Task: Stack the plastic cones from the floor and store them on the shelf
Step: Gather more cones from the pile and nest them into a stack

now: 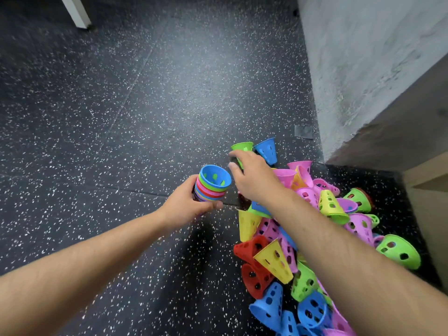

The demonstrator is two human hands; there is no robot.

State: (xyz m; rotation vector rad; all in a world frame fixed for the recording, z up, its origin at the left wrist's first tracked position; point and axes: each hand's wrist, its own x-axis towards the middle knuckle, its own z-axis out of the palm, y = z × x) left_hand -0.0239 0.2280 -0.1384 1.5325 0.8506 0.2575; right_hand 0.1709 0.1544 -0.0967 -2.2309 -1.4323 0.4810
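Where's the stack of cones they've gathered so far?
The stack of cones sits in the left hand near the head view's centre, just left of the right hand pinching the green cone.

This looks like a gym or sports training room. The floor [145,105] is black rubber matting flecked with white, laid in large tiles with visible seams. A heap of bright perforated training cones [278,253] lies near a rough whitewashed wall [363,57] and a plain wooden unit [426,175].
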